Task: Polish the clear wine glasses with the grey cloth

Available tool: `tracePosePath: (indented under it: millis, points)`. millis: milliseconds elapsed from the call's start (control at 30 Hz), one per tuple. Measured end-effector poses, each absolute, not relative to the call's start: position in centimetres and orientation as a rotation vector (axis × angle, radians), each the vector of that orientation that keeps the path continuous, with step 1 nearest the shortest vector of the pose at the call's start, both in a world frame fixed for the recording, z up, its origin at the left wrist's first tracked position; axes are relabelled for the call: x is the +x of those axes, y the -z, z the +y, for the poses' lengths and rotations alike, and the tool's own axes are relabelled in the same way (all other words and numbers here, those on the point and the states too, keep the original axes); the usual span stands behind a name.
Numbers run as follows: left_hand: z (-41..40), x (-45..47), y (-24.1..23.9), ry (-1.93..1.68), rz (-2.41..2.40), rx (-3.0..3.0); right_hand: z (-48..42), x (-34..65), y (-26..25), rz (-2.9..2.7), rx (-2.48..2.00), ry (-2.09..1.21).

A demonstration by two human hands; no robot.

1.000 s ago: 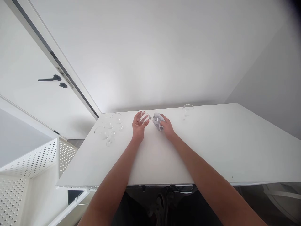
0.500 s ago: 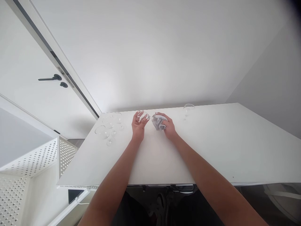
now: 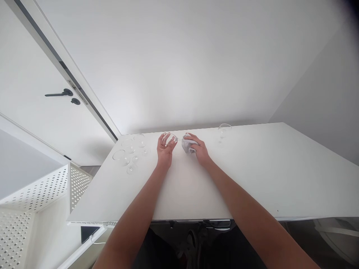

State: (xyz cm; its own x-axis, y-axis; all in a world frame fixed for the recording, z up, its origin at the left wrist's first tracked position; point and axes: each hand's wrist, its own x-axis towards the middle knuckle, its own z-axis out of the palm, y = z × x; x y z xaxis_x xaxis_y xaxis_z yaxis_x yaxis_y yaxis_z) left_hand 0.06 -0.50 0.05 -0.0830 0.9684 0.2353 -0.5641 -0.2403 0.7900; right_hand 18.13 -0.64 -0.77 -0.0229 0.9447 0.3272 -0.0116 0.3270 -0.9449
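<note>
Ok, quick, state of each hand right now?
Left hand: closed around a clear stemmed glass, by its bowl.
Right hand: closed on a pale grey cloth.

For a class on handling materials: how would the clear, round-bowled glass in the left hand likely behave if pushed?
The clear glass looks fragile, judging by its thin rim. On its side, it would probably roll, its bowl being round.

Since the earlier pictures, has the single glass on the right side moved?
No; the single glass keeps its place relative to the far right corner of the table.
</note>
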Motion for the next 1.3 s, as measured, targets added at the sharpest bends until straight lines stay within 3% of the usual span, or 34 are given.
tracePosePath:
  millis: [167, 600, 767, 1000, 1300]
  points:
    - [-0.7, 0.3, 0.0, -1.593, 0.672, 1.035, -0.6, 18.1, 0.7, -1.353, -0.951, -1.024]
    - [-0.9, 0.0, -0.5, -1.611, 0.661, 0.86, -1.3, 17.6, 0.6, -1.806, -0.87, -0.521]
    - [-0.9, 0.0, -0.4, -1.597, 0.633, 0.883, -1.5, 17.3, 0.1, -1.59, -0.927, -0.687]
    - [-0.6, 0.4, 0.0, -1.559, 0.613, 0.962, -1.3, 17.7, -0.3, -1.163, -0.994, -1.348]
    - [-0.8, 0.5, -0.1, -1.595, 0.639, 0.996, -1.5, 17.5, -0.1, -1.29, -0.935, -0.983]
